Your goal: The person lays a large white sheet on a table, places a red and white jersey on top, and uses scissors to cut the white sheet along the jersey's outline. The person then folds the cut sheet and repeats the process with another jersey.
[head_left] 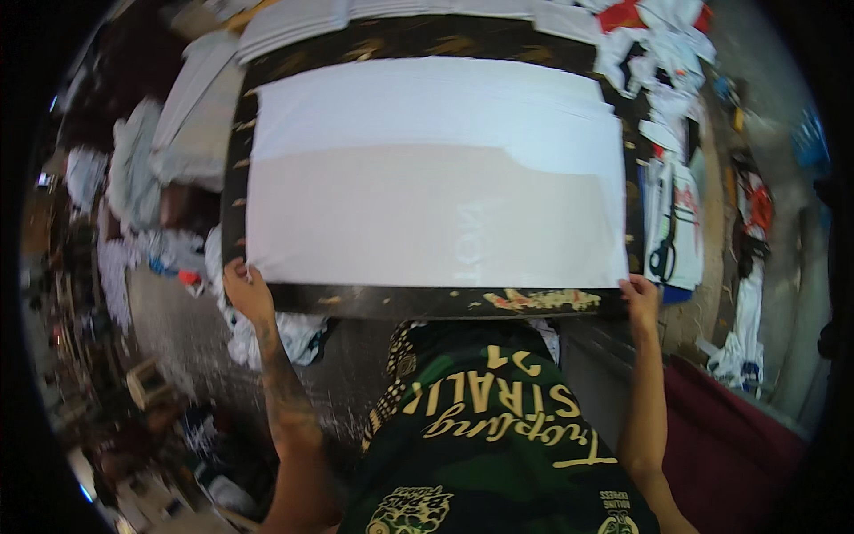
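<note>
A white fabric piece (pixel 418 214) lies spread over a dark, worn board (pixel 427 301), with a brighter white band along its far half and faint pale lettering near its middle right. At its near left corner, my left hand (pixel 248 289) has its fingers closed on the fabric edge. My right hand (pixel 641 301) pinches the near right corner in the same way. The near edge runs nearly straight between both hands, slightly inside the board's front edge. Small creases show near the left fingers.
Folded white cloth (pixel 298 27) lines the board's far edge. Black-handled scissors (pixel 661 260) lie right of the board on printed white cloth. Crumpled white and red cloth (pixel 663 53) is heaped at the far right. Large pale bundles (pixel 197 111) stand at the left. Maroon cloth (pixel 729 445) hangs near right.
</note>
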Demonstrator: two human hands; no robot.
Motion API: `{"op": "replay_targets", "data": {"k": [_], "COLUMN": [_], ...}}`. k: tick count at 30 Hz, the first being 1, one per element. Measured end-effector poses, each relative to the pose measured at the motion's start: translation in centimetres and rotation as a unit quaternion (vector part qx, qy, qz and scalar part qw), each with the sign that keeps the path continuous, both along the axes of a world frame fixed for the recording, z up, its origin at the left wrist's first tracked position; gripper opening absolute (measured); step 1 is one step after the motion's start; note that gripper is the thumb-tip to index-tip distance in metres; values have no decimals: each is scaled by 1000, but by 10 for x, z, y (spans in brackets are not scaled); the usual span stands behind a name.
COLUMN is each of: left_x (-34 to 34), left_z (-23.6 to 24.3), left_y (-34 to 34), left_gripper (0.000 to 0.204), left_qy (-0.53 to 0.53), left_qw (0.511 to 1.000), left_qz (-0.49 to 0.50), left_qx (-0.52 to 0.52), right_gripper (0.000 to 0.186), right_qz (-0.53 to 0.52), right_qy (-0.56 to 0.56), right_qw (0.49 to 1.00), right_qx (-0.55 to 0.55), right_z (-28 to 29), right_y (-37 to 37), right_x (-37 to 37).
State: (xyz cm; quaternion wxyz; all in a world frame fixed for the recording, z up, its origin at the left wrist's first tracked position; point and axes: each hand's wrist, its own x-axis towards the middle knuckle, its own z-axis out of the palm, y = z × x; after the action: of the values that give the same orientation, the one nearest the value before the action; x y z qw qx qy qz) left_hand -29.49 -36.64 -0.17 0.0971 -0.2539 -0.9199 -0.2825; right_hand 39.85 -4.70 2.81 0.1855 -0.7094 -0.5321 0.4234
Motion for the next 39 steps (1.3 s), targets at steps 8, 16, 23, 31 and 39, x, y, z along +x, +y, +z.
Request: {"op": "replay_targets", "data": {"k": [8,16,23,31,39], "left_x": [241,378,371,399,349], "left_z": [23,46,61,54,34], "left_y": [235,507,630,543,226], "left_gripper": [31,32,16,45,31], "left_qy": [-111,146,226,218,-179], "left_qw": [894,690,571,761,858], "left_qz": [-429,-708,-709,-609,-476], "left_qx": [68,-39,-346,-52,-68], "right_gripper": [30,8,26,30,38], "right_qz": [67,380,45,29,64], "right_qy": [-163,-129,-21,79,193], "right_qw": [980,891,998,996,978], "right_qx": [88,214,-38,-32,47], "right_z": [40,102,81,33,67], "right_y": [-11,-15,-10,13,104], "right_x": [-30,-109,-25,-14,-62]}}
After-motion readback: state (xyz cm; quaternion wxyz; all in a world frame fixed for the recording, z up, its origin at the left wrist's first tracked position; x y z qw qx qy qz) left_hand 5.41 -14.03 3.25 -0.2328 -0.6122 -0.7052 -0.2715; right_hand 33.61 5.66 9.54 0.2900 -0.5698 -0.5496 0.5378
